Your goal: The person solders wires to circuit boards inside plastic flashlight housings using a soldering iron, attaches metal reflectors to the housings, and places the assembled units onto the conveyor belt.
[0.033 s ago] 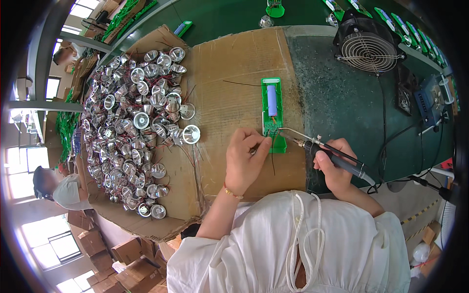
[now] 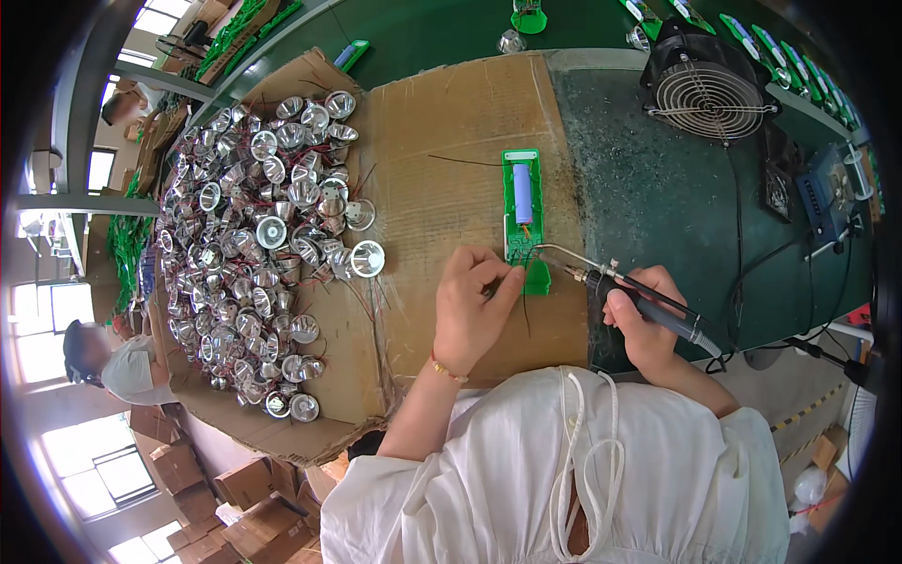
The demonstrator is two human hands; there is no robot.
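Note:
On the cardboard sheet (image 2: 442, 179) in front of me lies a green plastic housing (image 2: 512, 211), long and narrow. It holds a purple cylindrical battery cell (image 2: 522, 193) and, below that, a small green circuit board (image 2: 523, 248) with thin wires. My left hand (image 2: 473, 305) is at the board's lower left, thumb and forefinger pinched on what looks like a thin dark wire (image 2: 527, 315); the fingertips partly hide it. My right hand (image 2: 646, 320) grips a soldering iron (image 2: 648, 308) with a curved metal feed tube (image 2: 568, 254). Its tip end reaches the board's right side.
A cardboard box (image 2: 352, 395) full of silver reflector cups with wires (image 2: 272, 230) stands at left. A fan with a wire guard (image 2: 709, 99) and a blue soldering station (image 2: 827, 193) are at right. More green housings (image 2: 789, 61) line the far edge. Two people sit beyond at left.
My left hand's fingertips have shifted very slightly to the right at the board. The soldering iron and housing look the same.

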